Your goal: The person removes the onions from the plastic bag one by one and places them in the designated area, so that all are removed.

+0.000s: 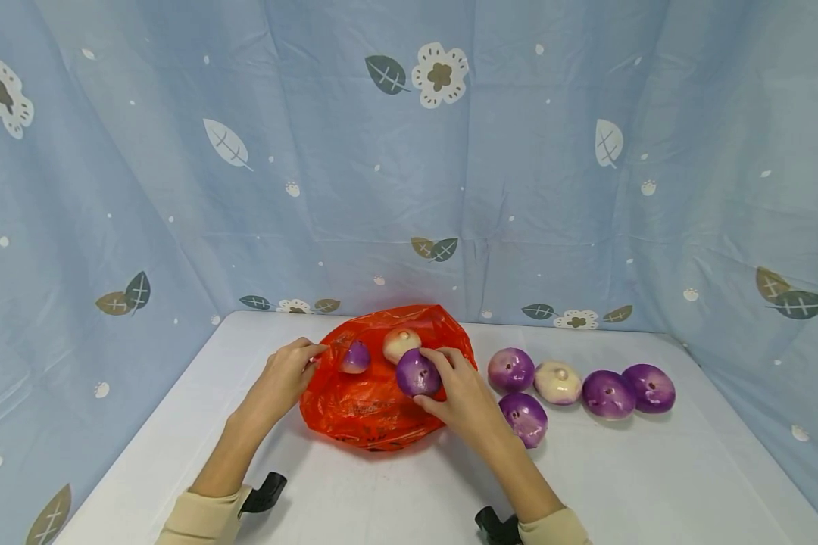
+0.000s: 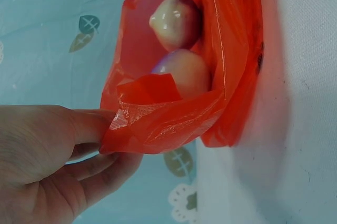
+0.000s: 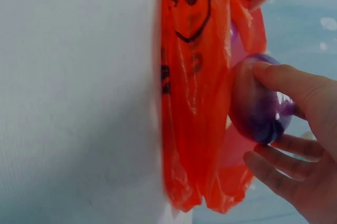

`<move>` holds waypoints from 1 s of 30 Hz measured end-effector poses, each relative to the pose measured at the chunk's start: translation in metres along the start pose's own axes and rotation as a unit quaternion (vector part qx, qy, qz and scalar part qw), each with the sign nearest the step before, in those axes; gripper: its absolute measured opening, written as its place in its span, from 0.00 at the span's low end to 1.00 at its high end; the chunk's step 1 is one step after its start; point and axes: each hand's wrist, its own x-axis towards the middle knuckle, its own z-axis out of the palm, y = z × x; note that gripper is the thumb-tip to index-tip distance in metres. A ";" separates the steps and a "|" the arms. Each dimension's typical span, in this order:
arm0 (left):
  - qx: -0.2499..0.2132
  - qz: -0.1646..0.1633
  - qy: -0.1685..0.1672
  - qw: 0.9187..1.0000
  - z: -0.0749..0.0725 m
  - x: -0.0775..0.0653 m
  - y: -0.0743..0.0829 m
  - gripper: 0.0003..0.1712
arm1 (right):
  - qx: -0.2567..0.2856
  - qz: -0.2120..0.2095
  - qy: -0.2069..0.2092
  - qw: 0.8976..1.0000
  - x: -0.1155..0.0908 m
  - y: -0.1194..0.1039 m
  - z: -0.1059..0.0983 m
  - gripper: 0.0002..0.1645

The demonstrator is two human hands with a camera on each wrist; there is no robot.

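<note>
A red plastic bag (image 1: pixel 361 405) with black print lies on the table, its mouth spread wide. Two round purple-and-white onions are inside: one pale (image 1: pixel 401 344), one with a purple top (image 1: pixel 356 357). My left hand (image 1: pixel 282 378) pinches the bag's left rim between thumb and fingers, as the left wrist view also shows. With thumb and fingers, my right hand (image 1: pixel 465 393) holds a glossy purple onion (image 1: pixel 416 373) over the right part of the bag's opening. In the right wrist view that onion (image 3: pixel 260 100) overlaps the bag's edge.
Right of the bag sit several more onions, among them a purple one (image 1: pixel 523 418) beside my right forearm, a pale one (image 1: pixel 557 382) and a purple one (image 1: pixel 648 388) farthest right. The white table (image 1: pixel 654 484) meets a blue patterned curtain (image 1: pixel 518 151) behind.
</note>
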 end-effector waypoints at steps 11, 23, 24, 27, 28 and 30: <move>0.000 0.001 -0.002 1.000 -0.001 -0.001 0.000 0.17 | 0.003 0.027 0.013 1.000 -0.002 0.011 -0.019 0.44; 0.003 0.001 0.000 1.000 0.001 0.000 0.000 0.17 | -0.004 0.032 0.031 0.999 -0.012 0.033 -0.042 0.45; 0.003 0.002 0.000 1.000 0.001 0.000 0.000 0.17 | -0.004 0.028 0.035 0.999 -0.013 0.035 -0.044 0.45; 0.002 0.002 -0.001 1.000 0.000 0.000 0.000 0.17 | -0.004 0.021 0.041 0.999 -0.017 0.043 -0.049 0.46; 0.002 0.002 -0.002 1.000 0.000 0.000 0.000 0.17 | -0.003 0.021 0.041 0.999 -0.018 0.046 -0.051 0.46; 0.002 0.000 -0.003 1.000 0.000 -0.001 0.000 0.17 | -0.002 0.026 0.039 0.999 -0.020 0.050 -0.054 0.46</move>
